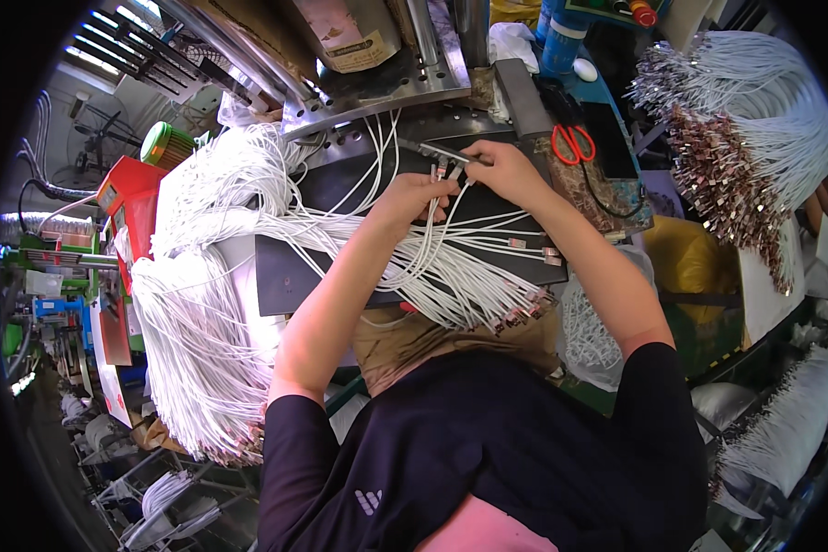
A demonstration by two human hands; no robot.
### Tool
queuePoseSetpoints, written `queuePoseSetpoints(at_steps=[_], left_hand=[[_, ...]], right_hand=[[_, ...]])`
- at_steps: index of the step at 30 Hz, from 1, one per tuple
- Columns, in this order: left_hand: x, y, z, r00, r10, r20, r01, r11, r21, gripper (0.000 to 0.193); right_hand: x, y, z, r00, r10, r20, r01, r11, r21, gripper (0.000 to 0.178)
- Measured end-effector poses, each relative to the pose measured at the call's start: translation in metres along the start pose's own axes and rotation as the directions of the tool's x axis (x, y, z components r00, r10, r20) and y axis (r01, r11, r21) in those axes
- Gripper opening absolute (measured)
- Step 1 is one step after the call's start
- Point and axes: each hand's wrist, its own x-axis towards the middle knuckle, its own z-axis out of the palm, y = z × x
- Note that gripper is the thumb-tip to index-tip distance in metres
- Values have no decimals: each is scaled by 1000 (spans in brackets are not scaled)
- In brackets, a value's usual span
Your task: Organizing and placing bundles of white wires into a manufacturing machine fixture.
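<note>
My left hand [417, 200] is closed round white cables [430, 225] just below their metal-tipped connectors [443, 169]. Opposite it, my right hand [509, 173] pinches the right end of a narrow dark metal bar [428, 149]. The bar slants across just above the connectors, and a cable passes down beside the right fingertips. Exactly how bar and connectors touch is too small to tell. Below both hands, a fan of white cables [451, 281] lies over the black work surface [285, 281], connector ends toward me and to the right.
A metal press [377, 98] stands ahead. Large white cable bundles [202, 340] crowd the left, beside a red machine [127, 198]. Red-handled scissors [572, 145] lie at right, near a blue bench [627, 138]. Another cable bundle [754, 101] hangs far right; a clear bag [591, 331] sits below the surface.
</note>
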Motion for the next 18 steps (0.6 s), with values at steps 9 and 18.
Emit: queuePoseSetpoints(at_steps=[9,18], left_hand=[[-17,7,4,996,54,-74,-59,995,-76,25],[-6,-4,-7,998,33,-46,-24,982,187,24]], right_hand=[[-3,-16,-9,992,3,129,-17,994,109,43],[-5,-16,-16,982,61,181,-55,998,-39,48]])
